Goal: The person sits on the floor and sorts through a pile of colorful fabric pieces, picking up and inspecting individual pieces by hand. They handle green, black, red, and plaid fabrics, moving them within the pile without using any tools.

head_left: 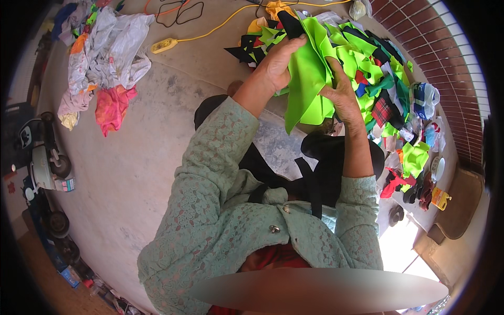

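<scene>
Several layered sheets of neon-green fabric [310, 73] are held up in front of me, their lower corner hanging above my knees. My left hand [278, 65] grips the left side, with its thumb near the upper edge and its other fingers mostly hidden. On the right side, my right hand [341, 94] is closed on the fabric, thumb and fingers pinching its edge. A black fabric piece [290, 24] stands up beside my left thumb; whether that hand holds it too, I cannot tell. Behind and to the right spreads a heap of mixed fabric scraps [386, 86].
A yellow power strip [164, 45] with its cord lies on the concrete floor. White plastic sheeting [113, 47] and a pink cloth [113, 107] are at the far left. Wheeled equipment [50, 163] stands at the left edge, a brown tiled wall [436, 47] at the right.
</scene>
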The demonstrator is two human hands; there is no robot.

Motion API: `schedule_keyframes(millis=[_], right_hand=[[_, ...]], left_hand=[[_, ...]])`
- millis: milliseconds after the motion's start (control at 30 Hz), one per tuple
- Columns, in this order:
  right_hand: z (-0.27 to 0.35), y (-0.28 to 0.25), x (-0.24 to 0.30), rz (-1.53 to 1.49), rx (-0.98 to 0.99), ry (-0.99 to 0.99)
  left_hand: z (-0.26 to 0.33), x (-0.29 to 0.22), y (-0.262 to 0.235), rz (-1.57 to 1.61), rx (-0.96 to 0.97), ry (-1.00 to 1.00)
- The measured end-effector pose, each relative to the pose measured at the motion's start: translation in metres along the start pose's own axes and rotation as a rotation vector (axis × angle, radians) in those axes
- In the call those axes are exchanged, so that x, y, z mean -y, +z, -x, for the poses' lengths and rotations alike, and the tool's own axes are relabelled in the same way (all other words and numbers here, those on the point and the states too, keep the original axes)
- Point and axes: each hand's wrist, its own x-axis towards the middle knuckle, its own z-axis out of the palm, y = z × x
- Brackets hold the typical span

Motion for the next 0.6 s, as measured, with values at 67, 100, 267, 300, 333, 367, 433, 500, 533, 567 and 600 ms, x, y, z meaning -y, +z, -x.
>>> schedule_keyframes(millis=[67, 100, 267, 300, 333, 367, 433, 500, 533, 567, 600], right_hand=[[0.001, 0.001, 0.001, -0.19, 0.018, 0.001], [0.001, 0.002, 0.002, -0.284, 0.027, 0.001], [0.001, 0.0, -0.005, -0.502, -0.066, 0.104], [0.0, 0.002, -0.005, -0.499, -0.085, 0.127], [-0.001, 0.003, -0.005, -0.495, -0.103, 0.149], [0.001, 0.008, -0.004, -0.474, -0.131, 0.074], [-0.002, 0.007, -0.017, -0.404, -0.186, 0.083], [-0.002, 0.007, -0.023, -0.383, -0.251, 0.101], [-0.002, 0.004, -0.025, -0.371, -0.269, 0.126], [-0.002, 0.0, -0.028, -0.359, -0.287, 0.151], [-0.002, -0.001, -0.027, -0.346, -0.308, 0.175]], left_hand=[[-0.003, 0.002, -0.004, 0.087, 0.002, -0.009], [-0.003, 0.003, -0.006, 0.09, 0.007, -0.017], [0.004, 0.006, 0.007, 0.029, -0.058, 0.011], [0.005, 0.007, 0.01, 0.023, -0.069, 0.011], [0.006, 0.008, 0.011, 0.017, -0.081, 0.011], [0.006, 0.008, 0.012, 0.011, -0.093, 0.011], [0.007, 0.01, 0.013, 0.012, -0.097, -0.005], [0.006, 0.012, 0.012, 0.039, -0.126, -0.022], [0.004, 0.013, 0.009, 0.066, -0.154, -0.03], [0.002, 0.014, 0.006, 0.093, -0.181, -0.039], [0.0, 0.013, 0.004, 0.113, -0.189, -0.04]])
